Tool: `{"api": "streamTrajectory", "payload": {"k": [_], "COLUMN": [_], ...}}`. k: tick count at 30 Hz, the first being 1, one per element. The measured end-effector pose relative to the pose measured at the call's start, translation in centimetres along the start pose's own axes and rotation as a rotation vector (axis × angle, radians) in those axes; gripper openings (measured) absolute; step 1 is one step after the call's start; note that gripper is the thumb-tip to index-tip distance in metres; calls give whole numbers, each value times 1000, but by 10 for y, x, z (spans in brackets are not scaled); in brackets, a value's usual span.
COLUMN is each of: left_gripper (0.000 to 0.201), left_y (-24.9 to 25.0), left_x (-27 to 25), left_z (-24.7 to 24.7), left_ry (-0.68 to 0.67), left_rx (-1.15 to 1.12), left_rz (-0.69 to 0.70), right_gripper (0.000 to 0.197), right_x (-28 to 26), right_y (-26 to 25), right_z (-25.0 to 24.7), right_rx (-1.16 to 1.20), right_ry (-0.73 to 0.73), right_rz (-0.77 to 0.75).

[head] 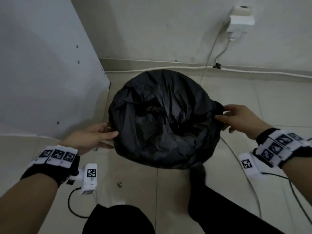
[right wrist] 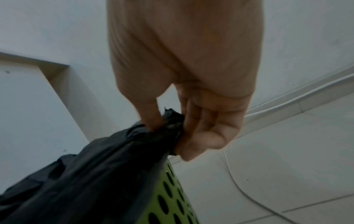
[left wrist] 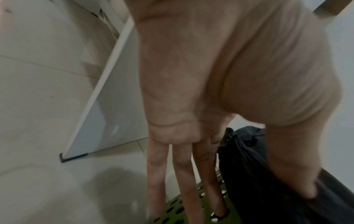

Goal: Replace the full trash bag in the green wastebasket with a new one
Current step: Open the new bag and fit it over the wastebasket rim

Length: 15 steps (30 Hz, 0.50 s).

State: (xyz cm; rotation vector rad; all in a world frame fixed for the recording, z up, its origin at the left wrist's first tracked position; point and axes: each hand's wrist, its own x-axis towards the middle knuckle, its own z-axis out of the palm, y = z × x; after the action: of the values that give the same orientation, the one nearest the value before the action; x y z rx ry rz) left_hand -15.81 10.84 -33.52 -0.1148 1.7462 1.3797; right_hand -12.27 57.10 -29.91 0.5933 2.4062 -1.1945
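Note:
A black trash bag [head: 163,119] lines the wastebasket and is folded over its rim, hiding the basket in the head view. The green perforated wastebasket [right wrist: 172,197] shows below the bag in both wrist views [left wrist: 178,212]. My right hand [head: 221,114] pinches a bunched piece of the bag's edge at the right rim, thumb against fingers [right wrist: 170,133]. My left hand [head: 113,139] is at the left rim. Its fingers [left wrist: 184,174] run straight down the basket's outer wall and its thumb lies on the bag [left wrist: 249,166].
A white cabinet panel [head: 42,73] stands close on the left. A wall socket with a plug [head: 239,21] and cables [head: 209,54] are behind. A white cable [head: 243,166] runs on the tiled floor at the right. A small scrap [head: 119,184] and my dark-clothed legs [head: 219,208] are in front.

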Motion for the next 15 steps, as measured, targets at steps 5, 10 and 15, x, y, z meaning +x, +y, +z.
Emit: {"api": "streamTrajectory", "payload": {"k": [5,10,15], "left_gripper": [61,24,32], "left_y": [-15,-29,-30], "left_x": [-1,10,21], "left_z": [14,17,34], "left_ry": [71,333,521], "left_rx": [86,144,122], "left_rz": [-25,-93,-214], "right_gripper": [41,51,27], "right_x": [3,29,34], "right_y": [2,32,65], "right_z": [10,25,61], "right_rx": [411,632,84], "right_ry": [28,-19,16], "right_rz": [53,143,304]}}
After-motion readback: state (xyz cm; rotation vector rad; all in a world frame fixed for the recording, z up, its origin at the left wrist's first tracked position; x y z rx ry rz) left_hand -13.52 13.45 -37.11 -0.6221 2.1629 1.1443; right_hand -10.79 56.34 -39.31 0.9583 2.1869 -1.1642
